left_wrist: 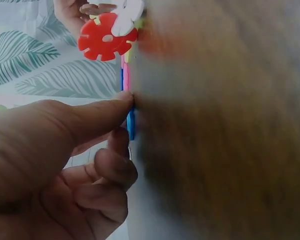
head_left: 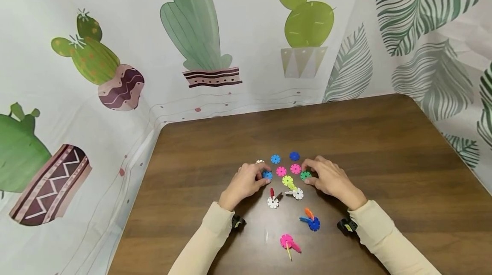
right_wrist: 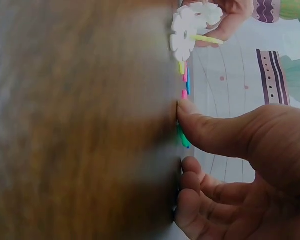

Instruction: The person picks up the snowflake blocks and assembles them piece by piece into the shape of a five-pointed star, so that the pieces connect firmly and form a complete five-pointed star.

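Note:
My left hand (head_left: 244, 181) pinches a light blue notched plastic disc (head_left: 267, 175) lying flat on the table, thumb on the near edge. My right hand (head_left: 329, 177) has thumb and fingers about the edges of a green disc (head_left: 305, 175). Between the hands lie two pink discs (head_left: 281, 171) and a yellow-green disc (head_left: 287, 180). Behind them are another light blue disc (head_left: 275, 159) and a dark blue disc (head_left: 294, 156). A white disc (head_left: 259, 162) is partly hidden by my left fingers. In the left wrist view, an upright red disc (left_wrist: 102, 40) joins a white one.
Nearer my body stand joined disc clusters: a white one with red and brown (head_left: 273, 202), a white one with yellow-green (head_left: 297, 194), a blue-orange one (head_left: 314, 223) and a pink-yellow one (head_left: 286, 241). The brown table (head_left: 192, 159) meets a cactus-printed cloth (head_left: 253, 44) behind.

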Demonstrator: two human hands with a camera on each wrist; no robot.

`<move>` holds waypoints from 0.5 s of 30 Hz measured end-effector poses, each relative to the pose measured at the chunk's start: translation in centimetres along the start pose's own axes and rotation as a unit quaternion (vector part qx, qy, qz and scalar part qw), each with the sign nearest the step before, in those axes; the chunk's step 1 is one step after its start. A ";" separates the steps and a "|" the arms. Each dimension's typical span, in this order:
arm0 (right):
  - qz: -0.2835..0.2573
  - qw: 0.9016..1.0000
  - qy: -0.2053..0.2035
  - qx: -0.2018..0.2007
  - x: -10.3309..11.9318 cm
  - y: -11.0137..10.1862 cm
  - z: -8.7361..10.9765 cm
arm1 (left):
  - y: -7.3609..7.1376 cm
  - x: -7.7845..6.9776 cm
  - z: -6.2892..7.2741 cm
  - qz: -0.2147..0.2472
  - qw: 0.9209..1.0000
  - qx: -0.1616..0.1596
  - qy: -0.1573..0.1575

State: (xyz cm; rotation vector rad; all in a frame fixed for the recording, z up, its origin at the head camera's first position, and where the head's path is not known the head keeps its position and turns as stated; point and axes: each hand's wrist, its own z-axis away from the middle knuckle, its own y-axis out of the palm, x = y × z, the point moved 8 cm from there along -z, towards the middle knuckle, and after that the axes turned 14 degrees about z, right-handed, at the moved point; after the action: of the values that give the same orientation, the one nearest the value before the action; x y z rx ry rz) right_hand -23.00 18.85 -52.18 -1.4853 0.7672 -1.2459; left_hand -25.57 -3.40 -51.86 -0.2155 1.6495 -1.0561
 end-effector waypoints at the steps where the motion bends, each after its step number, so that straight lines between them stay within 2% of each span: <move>1: 0.001 1.000 -0.002 -0.002 0.0 -0.1 0.0 | 0.0 0.0 0.0 -0.004 1.000 -0.001 0.001; 5: -0.016 1.000 -0.010 -0.008 0.0 -0.2 0.0 | 0.0 -0.1 0.1 -0.016 1.000 -0.006 -0.001; 7: -0.036 0.999 -0.016 -0.005 -0.1 -0.2 0.0 | -0.1 -0.1 0.2 -0.006 1.000 -0.007 0.002; 9: -0.063 0.998 -0.020 -0.001 -0.1 -0.2 0.1 | 0.0 -0.1 0.4 0.028 1.000 -0.002 0.002; 11: -0.086 0.996 -0.025 0.002 -0.2 -0.2 0.3 | 0.0 0.1 0.5 0.080 0.997 0.003 0.005; 15: -0.106 0.994 -0.030 -0.015 -0.5 -0.7 0.7 | -0.3 0.4 1.1 0.200 0.980 0.000 -0.016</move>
State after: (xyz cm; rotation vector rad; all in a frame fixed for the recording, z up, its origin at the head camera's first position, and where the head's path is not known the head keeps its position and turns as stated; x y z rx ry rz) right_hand -22.53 19.73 -51.70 -1.6543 0.6025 -1.3460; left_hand -24.89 -4.40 -51.89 0.0982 1.5799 -0.7414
